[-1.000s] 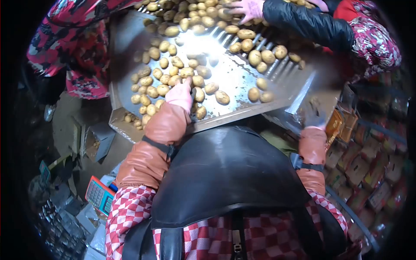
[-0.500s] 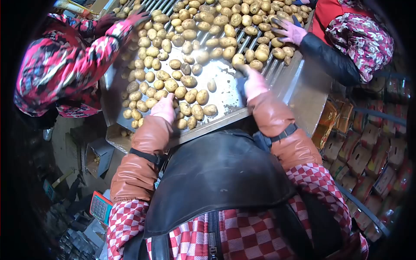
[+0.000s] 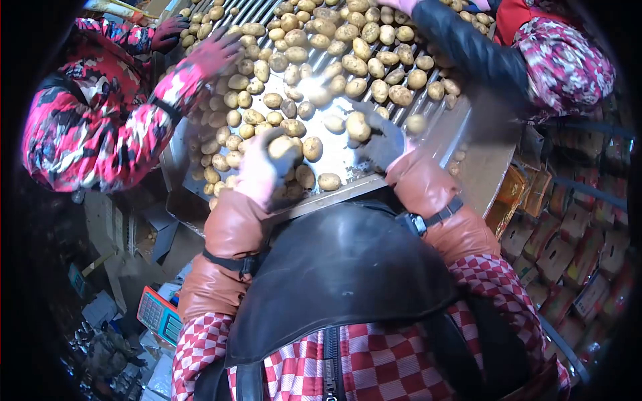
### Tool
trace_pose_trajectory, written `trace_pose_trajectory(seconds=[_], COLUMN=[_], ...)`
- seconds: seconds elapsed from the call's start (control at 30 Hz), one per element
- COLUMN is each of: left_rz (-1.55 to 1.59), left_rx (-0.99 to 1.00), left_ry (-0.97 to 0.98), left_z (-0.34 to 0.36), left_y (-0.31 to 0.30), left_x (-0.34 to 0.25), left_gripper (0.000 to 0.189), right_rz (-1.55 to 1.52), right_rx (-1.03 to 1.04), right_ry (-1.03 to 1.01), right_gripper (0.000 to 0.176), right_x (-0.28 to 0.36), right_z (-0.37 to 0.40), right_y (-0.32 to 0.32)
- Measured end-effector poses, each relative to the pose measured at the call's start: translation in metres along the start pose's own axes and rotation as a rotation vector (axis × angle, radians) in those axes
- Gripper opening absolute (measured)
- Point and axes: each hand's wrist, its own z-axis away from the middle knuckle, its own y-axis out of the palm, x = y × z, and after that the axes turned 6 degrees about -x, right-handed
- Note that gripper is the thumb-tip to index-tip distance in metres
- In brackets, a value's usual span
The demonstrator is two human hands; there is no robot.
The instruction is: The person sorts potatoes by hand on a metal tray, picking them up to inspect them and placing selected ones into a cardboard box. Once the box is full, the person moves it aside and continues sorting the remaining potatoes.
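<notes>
My left hand (image 3: 257, 167), in a pink glove with dark fingers, curls around a potato (image 3: 283, 148) over the near left part of the metal tray (image 3: 338, 158). My right hand (image 3: 389, 142), gloved in grey and pink, has its fingers spread at the tray's right side. A light-skinned potato (image 3: 358, 125) is right at its fingertips. Many loose potatoes (image 3: 273, 101) lie on the tray around my left hand. Beyond my right wrist, a blurred potato (image 3: 416, 123) shows over the metal bars.
More potatoes cover the slatted roller bed (image 3: 257, 11) at the back. On the left, a co-worker's gloved hand (image 3: 215, 53) reaches over the tray; on the right, another person's dark sleeve (image 3: 461, 50) crosses the bars. A wooden edge (image 3: 334, 195) borders my side. Stacked boxes (image 3: 562, 240) stand right.
My left hand has lifted slightly with a potato in its fingers. My right hand has turned and opened near a potato. The right co-worker's arm has moved farther up over the bars.
</notes>
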Motion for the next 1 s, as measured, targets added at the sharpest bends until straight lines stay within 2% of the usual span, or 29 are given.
trace_pose_trajectory(seconds=[0.07, 0.13, 0.17, 0.2, 0.23, 0.27, 0.3, 0.33, 0.43, 0.5, 0.53, 0.57, 0.6, 0.63, 0.67, 0.73, 0.8, 0.87, 0.9, 0.93, 1.0], left_rz=[-0.146, -0.172, -0.071, 0.042, 0.108, 0.263, 0.419, 0.078, -0.26, -0.434, -0.576, -0.724, -0.873, -0.792, -0.744, -0.92, -0.781, -0.765, -0.745, -0.675, -0.596], left_rx=[0.143, 0.23, 0.287, 0.328, 0.292, 0.318, 0.32, 0.187, 0.126, 0.106, 0.135, 0.185, 0.233, 0.285, 0.272, 0.071, -0.012, -0.047, -0.036, -0.077, -0.2], left_ry=[0.216, 0.474, 0.506, 0.325, 0.22, 0.057, -0.108, 0.22, 0.483, 0.643, 0.729, 0.778, 0.819, 0.714, 0.72, 0.62, 0.414, 0.394, 0.4, 0.449, 0.523], left_z=[0.003, 0.002, 0.0, 0.001, -0.01, -0.012, -0.014, -0.032, -0.031, -0.025, -0.017, -0.018, -0.019, -0.024, -0.036, -0.043, -0.045, -0.032, -0.023, -0.012, 0.003], left_y=[0.019, 0.049, 0.054, 0.053, 0.058, 0.051, 0.044, 0.045, 0.021, 0.019, 0.018, 0.019, 0.018, 0.013, 0.009, 0.002, -0.002, -0.008, -0.013, -0.019, -0.029], left_x=[-0.045, -0.065, -0.083, -0.102, -0.092, -0.094, -0.096, -0.059, -0.018, 0.023, 0.031, 0.045, 0.058, 0.057, 0.066, 0.066, 0.087, 0.1, 0.1, 0.101, 0.128], left_gripper=[0.053, 0.054, 0.055, 0.052, 0.049, 0.043, 0.039, 0.036, 0.037, 0.046, 0.066, 0.072, 0.079, 0.081, 0.075, 0.065, 0.056, 0.055, 0.056, 0.055, 0.053], right_rz=[-0.457, -0.593, -0.658, -0.725, -0.594, -0.39, -0.505, -0.615, -0.66, -0.288, -0.086, 0.013, 0.111, 0.221, 0.381, 0.865, 1.452, 1.645, 1.723, 1.727, 0.662], right_rx=[0.133, 0.134, 0.032, -0.069, -0.087, -0.189, -0.206, -0.22, -0.144, -0.676, -0.929, -1.008, -0.958, -0.89, -0.802, -0.628, -0.576, -0.538, -0.522, -0.523, -0.51], right_ry=[0.268, 0.279, 0.313, 0.344, 0.272, 0.093, 0.039, -0.021, -0.011, -0.131, -0.19, -0.197, -0.187, -0.161, -0.147, -0.239, -0.464, -0.357, -0.401, -0.406, -0.029], right_gripper=[0.056, 0.055, 0.049, 0.045, 0.04, 0.04, 0.042, 0.045, 0.05, 0.056, 0.06, 0.056, 0.053, 0.052, 0.052, 0.057, 0.055, 0.05, 0.047, 0.047, 0.049], right_x=[0.005, -0.005, -0.006, -0.006, 0.018, 0.012, 0.012, 0.017, 0.005, -0.011, -0.016, -0.002, 0.005, 0.022, 0.036, 0.056, 0.054, 0.033, 0.03, 0.035, 0.052], right_z=[0.012, 0.013, 0.011, 0.012, 0.034, 0.033, 0.043, 0.057, 0.087, 0.11, 0.117, 0.116, 0.106, 0.094, 0.077, 0.033, -0.018, -0.066, -0.073, -0.069, -0.044], right_y=[0.01, 0.013, 0.009, 0.004, 0.007, -0.006, -0.027, -0.052, -0.182, -0.243, -0.263, -0.25, -0.232, -0.192, -0.155, -0.097, -0.08, -0.084, -0.088, -0.085, -0.072])
